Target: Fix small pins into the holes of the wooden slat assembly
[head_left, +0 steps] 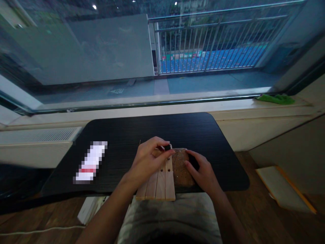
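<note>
A pale wooden board [158, 188] with lengthwise grooves and several round holes lies at the table's near edge, jutting out a little over it. Above its far end, my left hand [149, 156] is closed, with a small black piece [167, 147] between thumb and forefinger; whether the piece sits in a hole is hidden. Beside the board on the right is a brown, flat block [181, 173] dotted with small marks or holes. My right hand [201, 167] grips its right edge, thumb on top and forefinger at the far corner.
The black table [122, 132] stands against a window sill [177, 110]. On its left lies a blurred-out bright rectangular thing [91, 162]. A green cloth [275, 98] rests on the sill at right. A white, orange-edged panel [284, 188] lies on the floor.
</note>
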Demonstrator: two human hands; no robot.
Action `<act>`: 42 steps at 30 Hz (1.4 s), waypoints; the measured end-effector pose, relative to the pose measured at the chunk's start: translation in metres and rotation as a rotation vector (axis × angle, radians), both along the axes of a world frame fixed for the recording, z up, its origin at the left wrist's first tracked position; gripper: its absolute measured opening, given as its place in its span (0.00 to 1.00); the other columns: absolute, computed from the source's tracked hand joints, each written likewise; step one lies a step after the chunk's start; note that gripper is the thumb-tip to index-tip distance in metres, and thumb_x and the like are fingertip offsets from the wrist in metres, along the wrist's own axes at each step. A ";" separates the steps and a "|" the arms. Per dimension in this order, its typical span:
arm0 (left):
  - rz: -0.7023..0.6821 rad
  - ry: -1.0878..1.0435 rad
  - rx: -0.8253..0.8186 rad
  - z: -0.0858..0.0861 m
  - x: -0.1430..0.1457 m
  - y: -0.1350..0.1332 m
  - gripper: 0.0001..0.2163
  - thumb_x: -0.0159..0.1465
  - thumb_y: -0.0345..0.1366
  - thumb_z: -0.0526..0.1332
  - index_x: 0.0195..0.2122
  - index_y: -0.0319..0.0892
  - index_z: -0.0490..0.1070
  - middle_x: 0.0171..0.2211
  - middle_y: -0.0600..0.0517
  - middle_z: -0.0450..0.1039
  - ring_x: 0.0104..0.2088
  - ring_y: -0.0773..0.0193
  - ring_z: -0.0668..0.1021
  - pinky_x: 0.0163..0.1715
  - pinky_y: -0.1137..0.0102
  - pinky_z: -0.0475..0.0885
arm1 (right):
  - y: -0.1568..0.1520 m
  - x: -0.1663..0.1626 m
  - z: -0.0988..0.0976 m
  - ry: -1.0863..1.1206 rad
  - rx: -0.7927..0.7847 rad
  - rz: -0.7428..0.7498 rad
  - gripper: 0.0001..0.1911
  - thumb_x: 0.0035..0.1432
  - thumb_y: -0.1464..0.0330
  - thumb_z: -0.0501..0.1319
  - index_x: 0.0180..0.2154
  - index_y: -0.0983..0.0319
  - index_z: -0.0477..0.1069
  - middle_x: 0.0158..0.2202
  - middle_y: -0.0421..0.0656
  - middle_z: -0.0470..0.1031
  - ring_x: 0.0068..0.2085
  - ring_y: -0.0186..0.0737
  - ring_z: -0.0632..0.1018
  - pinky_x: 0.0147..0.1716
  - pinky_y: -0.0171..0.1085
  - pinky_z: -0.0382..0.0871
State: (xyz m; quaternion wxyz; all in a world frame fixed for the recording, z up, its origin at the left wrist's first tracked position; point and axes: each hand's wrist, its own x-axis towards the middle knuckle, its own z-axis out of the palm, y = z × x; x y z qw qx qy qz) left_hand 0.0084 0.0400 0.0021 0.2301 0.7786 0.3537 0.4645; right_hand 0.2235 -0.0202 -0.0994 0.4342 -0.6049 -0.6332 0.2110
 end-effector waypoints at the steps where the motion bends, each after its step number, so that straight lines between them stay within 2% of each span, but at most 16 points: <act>1: -0.001 0.004 -0.007 0.001 0.000 0.000 0.06 0.62 0.37 0.71 0.38 0.43 0.78 0.32 0.52 0.81 0.31 0.66 0.82 0.32 0.71 0.79 | 0.000 0.000 0.000 -0.002 -0.001 0.002 0.20 0.61 0.61 0.61 0.54 0.57 0.74 0.53 0.50 0.80 0.53 0.53 0.80 0.55 0.56 0.73; 11: -0.037 0.024 -0.066 0.004 -0.004 -0.003 0.06 0.62 0.33 0.70 0.40 0.44 0.80 0.33 0.52 0.83 0.31 0.66 0.83 0.32 0.72 0.80 | 0.000 0.000 -0.001 -0.002 -0.017 0.009 0.20 0.62 0.61 0.61 0.55 0.58 0.73 0.53 0.51 0.80 0.54 0.54 0.79 0.56 0.58 0.72; 16: -0.066 0.006 -0.085 0.004 -0.003 -0.002 0.06 0.62 0.32 0.70 0.40 0.43 0.79 0.34 0.52 0.84 0.30 0.67 0.83 0.30 0.75 0.79 | 0.001 -0.001 0.000 -0.023 0.034 0.009 0.19 0.63 0.63 0.60 0.54 0.57 0.74 0.58 0.52 0.76 0.58 0.54 0.76 0.59 0.58 0.70; 22: -0.089 -0.001 -0.084 0.006 -0.003 -0.001 0.06 0.62 0.32 0.69 0.41 0.43 0.79 0.35 0.52 0.84 0.32 0.67 0.84 0.33 0.75 0.80 | -0.001 -0.014 0.015 -0.149 0.149 0.091 0.15 0.64 0.67 0.60 0.50 0.57 0.78 0.59 0.53 0.73 0.59 0.54 0.75 0.58 0.60 0.70; 26: -0.079 -0.006 -0.123 0.006 -0.004 -0.001 0.06 0.63 0.33 0.69 0.41 0.42 0.79 0.35 0.52 0.84 0.32 0.67 0.84 0.32 0.75 0.80 | 0.001 -0.027 0.025 -0.178 0.177 0.160 0.16 0.64 0.68 0.61 0.52 0.57 0.78 0.59 0.54 0.73 0.60 0.54 0.74 0.57 0.58 0.70; 32: -0.083 -0.010 -0.126 0.006 -0.004 -0.002 0.06 0.63 0.34 0.69 0.41 0.42 0.79 0.35 0.52 0.84 0.31 0.67 0.84 0.32 0.75 0.80 | 0.004 -0.038 0.028 -0.234 0.131 0.174 0.15 0.63 0.66 0.64 0.51 0.52 0.79 0.62 0.51 0.72 0.64 0.57 0.70 0.60 0.61 0.64; 38: -0.083 -0.003 -0.138 0.005 -0.006 0.000 0.06 0.62 0.34 0.69 0.41 0.42 0.78 0.35 0.51 0.84 0.31 0.67 0.84 0.32 0.75 0.79 | 0.006 -0.042 0.020 -0.273 0.078 0.134 0.18 0.59 0.63 0.68 0.52 0.53 0.80 0.62 0.55 0.71 0.65 0.62 0.68 0.60 0.63 0.64; 42: -0.087 0.000 -0.133 0.006 -0.005 0.000 0.06 0.63 0.33 0.68 0.41 0.42 0.78 0.35 0.51 0.84 0.31 0.67 0.84 0.32 0.74 0.80 | 0.007 -0.041 0.018 -0.263 0.072 0.139 0.18 0.58 0.63 0.69 0.51 0.54 0.80 0.62 0.54 0.71 0.65 0.61 0.68 0.61 0.62 0.64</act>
